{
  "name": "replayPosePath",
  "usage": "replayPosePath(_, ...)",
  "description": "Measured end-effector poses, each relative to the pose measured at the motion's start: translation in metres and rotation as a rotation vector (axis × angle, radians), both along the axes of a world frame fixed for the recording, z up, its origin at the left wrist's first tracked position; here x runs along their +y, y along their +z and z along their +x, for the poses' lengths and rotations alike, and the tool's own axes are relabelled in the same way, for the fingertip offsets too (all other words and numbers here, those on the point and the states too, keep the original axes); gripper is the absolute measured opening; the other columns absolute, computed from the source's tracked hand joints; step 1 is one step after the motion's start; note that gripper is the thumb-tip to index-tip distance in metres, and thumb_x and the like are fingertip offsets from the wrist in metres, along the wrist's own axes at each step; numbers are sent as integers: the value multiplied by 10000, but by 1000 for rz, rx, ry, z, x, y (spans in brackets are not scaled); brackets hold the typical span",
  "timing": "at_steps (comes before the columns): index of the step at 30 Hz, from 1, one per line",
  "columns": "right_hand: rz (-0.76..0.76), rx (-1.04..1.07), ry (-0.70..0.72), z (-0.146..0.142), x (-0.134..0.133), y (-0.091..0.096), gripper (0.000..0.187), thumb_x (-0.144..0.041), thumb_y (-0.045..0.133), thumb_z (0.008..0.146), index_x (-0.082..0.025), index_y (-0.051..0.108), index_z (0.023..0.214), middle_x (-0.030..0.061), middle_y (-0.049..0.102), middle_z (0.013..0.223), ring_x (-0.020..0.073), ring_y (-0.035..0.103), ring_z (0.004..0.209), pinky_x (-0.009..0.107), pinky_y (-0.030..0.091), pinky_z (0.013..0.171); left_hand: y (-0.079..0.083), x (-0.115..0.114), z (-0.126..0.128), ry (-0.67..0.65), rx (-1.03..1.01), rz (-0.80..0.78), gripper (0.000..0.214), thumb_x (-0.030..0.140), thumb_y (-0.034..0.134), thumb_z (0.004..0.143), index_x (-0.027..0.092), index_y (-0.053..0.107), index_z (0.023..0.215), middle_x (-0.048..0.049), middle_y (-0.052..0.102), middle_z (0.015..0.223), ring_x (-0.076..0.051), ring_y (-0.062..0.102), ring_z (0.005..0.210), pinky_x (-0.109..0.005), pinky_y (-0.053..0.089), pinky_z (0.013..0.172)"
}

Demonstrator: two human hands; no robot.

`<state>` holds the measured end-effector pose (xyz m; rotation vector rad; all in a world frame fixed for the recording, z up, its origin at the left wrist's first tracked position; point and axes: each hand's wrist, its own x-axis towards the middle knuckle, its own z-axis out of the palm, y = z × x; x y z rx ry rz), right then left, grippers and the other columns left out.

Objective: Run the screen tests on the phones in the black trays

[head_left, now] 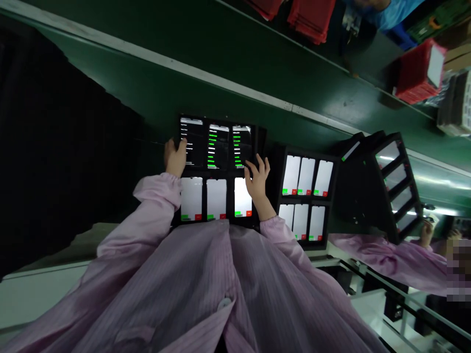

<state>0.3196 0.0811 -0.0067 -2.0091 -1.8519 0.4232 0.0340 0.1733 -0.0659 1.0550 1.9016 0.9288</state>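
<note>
In front of me lies a black tray (pixel 217 173) with two rows of smartphones. Its upper row includes a phone with white text lines (pixel 193 147), a middle phone with green and white lines (pixel 218 147) and a similar right phone (pixel 241 139). Below them, several phones show pale screens, such as the bright one (pixel 243 193). My left hand (pixel 175 158) is at the tray's left side, thumb over the upper left phone's edge, fingers outside the rim. With fingers spread, my right hand (pixel 258 179) hovers at the lower edge of the upper right phone; contact is unclear.
A second black tray (pixel 283 201) of lit phones lies to the right. Beyond it stands a tilted black tray (pixel 399 184). Red stacks (pixel 419 71) sit across the green bench (pixel 228 39). At left is a large black shape (pixel 62 147). A co-worker's pink sleeve (pixel 390 257) shows at right.
</note>
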Motion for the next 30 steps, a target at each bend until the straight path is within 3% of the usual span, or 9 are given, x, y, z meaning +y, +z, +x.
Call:
replayPosePath(5,-23,-30,15,2,7,-7,377,-390,453,1065,-246,732,1274,103,501,1603,342,258,1580,645,296,1263,14,-17,7,61,74,-22,330,355,589,922,241,642,1227,-123,664,1330,-297,513,1426,-448,332,1267)
replayPosePath(13,-33,-23,23,3,0,-9,378,-382,473,1060,-220,753,1256,108,507,1596,356,252,1578,618,275,1282,31,-7,11,67,59,-82,329,219,561,938,136,624,1250,-177,641,1347,-298,531,1366,-446,322,1259)
replayPosePath(30,-38,-66,52,-2,5,-11,373,-369,473,1062,-237,732,1296,100,476,1619,346,244,1586,615,268,1283,29,-6,10,95,12,-80,318,172,520,944,136,623,1243,-154,650,1349,-265,539,1364,-381,362,1221)
